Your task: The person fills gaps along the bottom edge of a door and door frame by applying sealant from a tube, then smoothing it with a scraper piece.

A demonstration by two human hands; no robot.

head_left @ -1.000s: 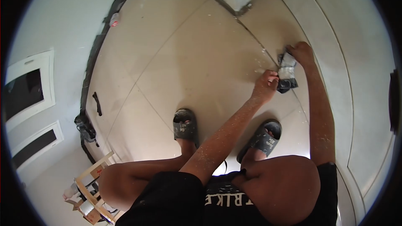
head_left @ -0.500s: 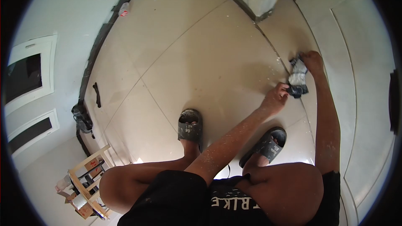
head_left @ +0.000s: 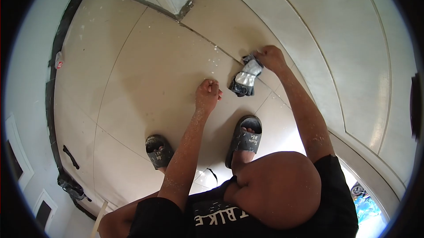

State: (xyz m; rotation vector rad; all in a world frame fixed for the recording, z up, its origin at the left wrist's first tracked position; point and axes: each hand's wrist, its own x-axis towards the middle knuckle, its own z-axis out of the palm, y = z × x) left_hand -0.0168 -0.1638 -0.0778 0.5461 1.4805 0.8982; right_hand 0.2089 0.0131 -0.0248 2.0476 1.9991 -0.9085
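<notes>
A crumpled black-and-silver plastic bag (head_left: 247, 77), pinched in at its middle, shows over the tiled floor (head_left: 145, 79) near a tile seam. My right hand (head_left: 270, 59) has its fingers closed at the bag's upper end. To the left of the bag and apart from it is my left hand (head_left: 209, 96), its fingers curled into a fist. I cannot tell whether anything is inside that fist. Below the hands are my feet in dark slide sandals (head_left: 244, 138) spotted with white.
A pale panelled door (head_left: 327, 39) curves along the right side. Ahead stands a wall corner (head_left: 176, 0) with a dark base strip. By the left wall lie a small red-and-white cup (head_left: 58, 60), a black strap (head_left: 70, 157) and a dark bundle (head_left: 70, 187). White specks dot the floor.
My view has turned to the right. My left hand has come away from the lower end of the plastic bag and curled up, while my right hand stays at the upper end.
</notes>
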